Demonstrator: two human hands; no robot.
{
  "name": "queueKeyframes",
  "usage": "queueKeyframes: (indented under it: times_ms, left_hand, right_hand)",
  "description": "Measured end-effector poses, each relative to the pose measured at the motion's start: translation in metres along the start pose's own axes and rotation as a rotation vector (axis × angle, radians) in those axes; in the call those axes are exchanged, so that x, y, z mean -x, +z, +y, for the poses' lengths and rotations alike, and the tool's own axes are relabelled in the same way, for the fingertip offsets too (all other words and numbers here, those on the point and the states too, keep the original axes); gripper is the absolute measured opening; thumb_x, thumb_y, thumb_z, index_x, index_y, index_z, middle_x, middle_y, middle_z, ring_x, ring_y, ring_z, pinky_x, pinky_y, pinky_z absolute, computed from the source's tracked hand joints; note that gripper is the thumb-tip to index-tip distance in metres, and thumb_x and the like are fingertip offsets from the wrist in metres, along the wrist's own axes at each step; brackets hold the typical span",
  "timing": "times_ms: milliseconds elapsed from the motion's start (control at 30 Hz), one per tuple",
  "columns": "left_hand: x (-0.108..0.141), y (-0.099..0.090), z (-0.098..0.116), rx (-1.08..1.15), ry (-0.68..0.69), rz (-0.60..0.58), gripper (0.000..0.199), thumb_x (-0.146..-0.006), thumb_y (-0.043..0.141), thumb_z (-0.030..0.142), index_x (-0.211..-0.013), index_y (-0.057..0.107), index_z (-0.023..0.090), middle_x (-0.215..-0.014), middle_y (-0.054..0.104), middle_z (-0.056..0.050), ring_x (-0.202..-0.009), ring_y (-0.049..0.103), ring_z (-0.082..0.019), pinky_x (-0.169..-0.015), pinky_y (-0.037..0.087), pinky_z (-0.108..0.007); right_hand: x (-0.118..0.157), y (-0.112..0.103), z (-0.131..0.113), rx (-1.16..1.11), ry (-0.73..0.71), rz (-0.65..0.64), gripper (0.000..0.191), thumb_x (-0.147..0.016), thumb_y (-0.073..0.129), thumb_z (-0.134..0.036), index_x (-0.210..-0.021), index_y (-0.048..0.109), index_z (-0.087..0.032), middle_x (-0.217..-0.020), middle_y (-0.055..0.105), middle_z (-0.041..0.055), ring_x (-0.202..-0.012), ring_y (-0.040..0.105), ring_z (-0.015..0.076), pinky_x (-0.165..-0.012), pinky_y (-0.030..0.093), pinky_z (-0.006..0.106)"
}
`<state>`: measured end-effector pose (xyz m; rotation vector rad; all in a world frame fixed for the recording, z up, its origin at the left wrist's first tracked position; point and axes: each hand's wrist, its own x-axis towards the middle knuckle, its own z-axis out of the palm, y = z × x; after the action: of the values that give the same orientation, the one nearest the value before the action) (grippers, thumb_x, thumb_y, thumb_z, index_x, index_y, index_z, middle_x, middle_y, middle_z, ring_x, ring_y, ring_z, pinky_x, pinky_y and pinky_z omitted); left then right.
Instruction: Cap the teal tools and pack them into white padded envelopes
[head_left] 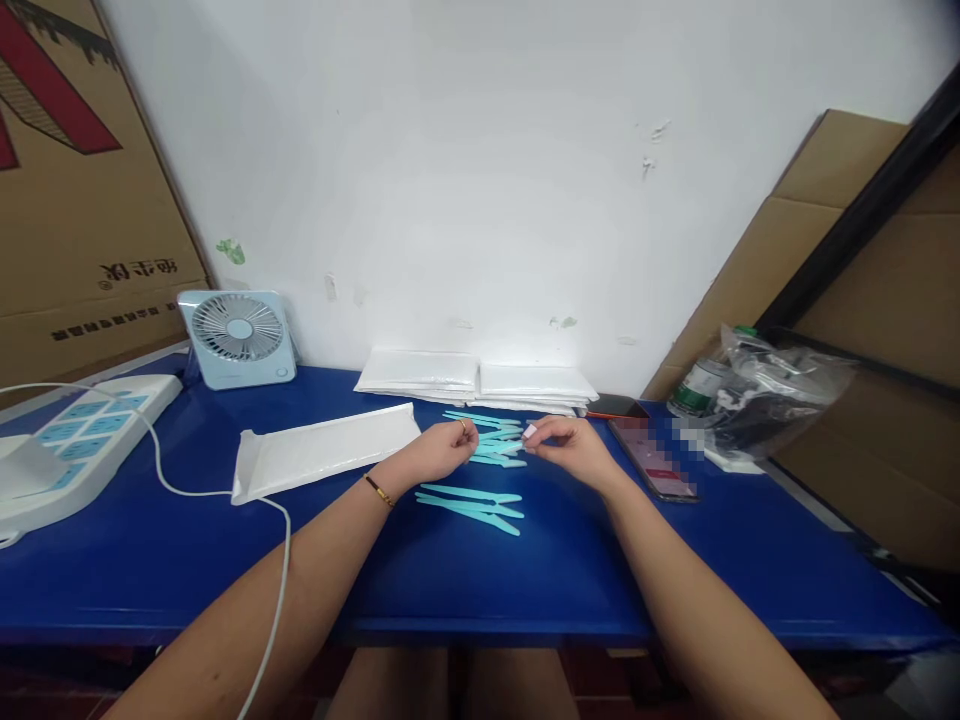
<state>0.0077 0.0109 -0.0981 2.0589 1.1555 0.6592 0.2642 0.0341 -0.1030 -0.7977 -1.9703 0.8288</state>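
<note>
R grip (574, 450) o/ tbl (577, 580) nr wall (480, 200)

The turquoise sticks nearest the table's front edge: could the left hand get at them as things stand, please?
Probably yes: the left hand is close by, just beyond these sticks, and nothing else covers them.

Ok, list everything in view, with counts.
sticks: several, turquoise, centre
loose packet: one, white, centre left
stacked packets: several, white, against white wall
fan: one, blue, back left
power strip: one, white, left
cable: one, white, left
phone: one, dark, right
flat item: one, orange, behind phone
jar: one, green label, right
bag: one, clear, right
cardboard: several, brown, both sides
desk: one, blue, beneath
bracelet: one, gold, left wrist
left hand, right hand: one each, bare, centre
legs: two, bare, bottom
</note>
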Motion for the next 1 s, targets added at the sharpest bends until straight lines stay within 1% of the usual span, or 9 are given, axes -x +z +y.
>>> queueKeyframes:
  times_ms: [267, 533, 633, 700, 733, 800, 867, 933, 1000]
  left_hand:
    - [0.000, -0.007, -0.002, -0.060, -0.013, 0.041, 0.011, -0.077, 0.042, 0.025, -0.079, 0.051, 0.019, -0.068, 0.053, 0.001, -0.060, 0.045, -0.012, -0.055, 0.037, -0.023]
    - [0.000, 0.002, 0.001, -0.088, 0.015, 0.005, 0.020, -0.082, 0.041, 0.034, -0.085, 0.054, 0.019, -0.072, 0.057, 0.000, -0.062, 0.050, -0.013, -0.058, 0.040, -0.024]
    - [0.000, 0.001, 0.004, -0.217, 0.028, 0.097, 0.022, -0.082, 0.044, 0.034, -0.092, 0.057, 0.020, -0.089, 0.062, -0.004, -0.079, 0.055, -0.017, -0.069, 0.043, -0.027]
    - [0.001, -0.002, 0.006, -0.326, 0.034, 0.185, 0.026, -0.079, 0.049, 0.034, -0.099, 0.058, 0.020, -0.102, 0.061, -0.006, -0.095, 0.054, -0.021, -0.079, 0.042, -0.030]
    - [0.002, -0.004, 0.007, -0.357, 0.038, 0.195, 0.028, -0.078, 0.051, 0.035, -0.101, 0.059, 0.020, -0.105, 0.060, -0.006, -0.099, 0.053, -0.022, -0.081, 0.041, -0.031]
    - [0.005, -0.008, 0.010, -0.357, 0.045, 0.101, 0.030, -0.076, 0.054, 0.039, -0.099, 0.061, 0.020, -0.102, 0.061, -0.006, -0.094, 0.055, -0.022, -0.077, 0.042, -0.029]
    - [0.008, -0.009, 0.013, -0.328, 0.056, -0.082, 0.031, -0.072, 0.058, 0.043, -0.093, 0.064, 0.020, -0.092, 0.063, -0.004, -0.084, 0.057, -0.019, -0.067, 0.043, -0.025]
    - [0.011, -0.008, 0.016, -0.318, 0.062, -0.230, 0.030, -0.068, 0.063, 0.042, -0.088, 0.066, 0.021, -0.085, 0.064, -0.003, -0.077, 0.057, -0.017, -0.059, 0.040, -0.023]
    - [0.012, -0.006, 0.018, -0.303, 0.040, -0.311, 0.024, -0.067, 0.064, 0.039, -0.083, 0.067, 0.021, -0.080, 0.065, -0.002, -0.072, 0.057, -0.016, -0.056, 0.039, -0.023]
  right_hand:
    - [0.001, -0.014, 0.002, 0.010, -0.016, 0.087, 0.006, -0.067, 0.072, -0.024, -0.073, 0.072, -0.022, -0.082, 0.068, 0.0045, -0.080, 0.062, 0.0179, -0.075, 0.051, 0.032]
    - [-0.001, 0.012, -0.004, 0.027, -0.012, -0.009, 0.007, -0.068, 0.071, -0.027, -0.073, 0.072, -0.021, -0.084, 0.068, 0.0053, -0.083, 0.063, 0.0187, -0.077, 0.050, 0.032]
    - [-0.001, 0.000, 0.003, 0.140, 0.006, 0.043, 0.014, -0.068, 0.070, -0.027, -0.081, 0.071, -0.022, -0.092, 0.068, 0.0056, -0.086, 0.062, 0.0193, -0.078, 0.049, 0.032]
    - [0.000, -0.016, 0.011, 0.326, 0.053, 0.151, 0.014, -0.071, 0.066, -0.026, -0.083, 0.071, -0.021, -0.091, 0.067, 0.0053, -0.083, 0.061, 0.0189, -0.076, 0.048, 0.032]
    - [0.000, -0.024, 0.015, 0.435, 0.093, 0.201, 0.012, -0.072, 0.063, -0.025, -0.081, 0.070, -0.021, -0.089, 0.067, 0.0051, -0.080, 0.060, 0.0185, -0.074, 0.047, 0.031]
    - [0.002, -0.037, 0.025, 0.614, 0.192, 0.226, 0.012, -0.073, 0.060, -0.023, -0.079, 0.070, -0.020, -0.084, 0.066, 0.0047, -0.075, 0.059, 0.0180, -0.072, 0.045, 0.030]
    - [0.004, -0.042, 0.034, 0.710, 0.263, 0.153, 0.013, -0.072, 0.061, -0.024, -0.080, 0.070, -0.020, -0.084, 0.066, 0.0049, -0.073, 0.058, 0.0179, -0.070, 0.044, 0.029]
    - [0.004, -0.040, 0.043, 0.751, 0.280, 0.066, 0.015, -0.071, 0.062, -0.027, -0.082, 0.069, -0.020, -0.086, 0.065, 0.0056, -0.073, 0.058, 0.0177, -0.068, 0.044, 0.027]
    - [0.002, -0.035, 0.048, 0.778, 0.263, 0.016, 0.013, -0.073, 0.060, -0.026, -0.080, 0.068, -0.019, -0.086, 0.065, 0.0062, -0.074, 0.058, 0.0176, -0.067, 0.043, 0.027]
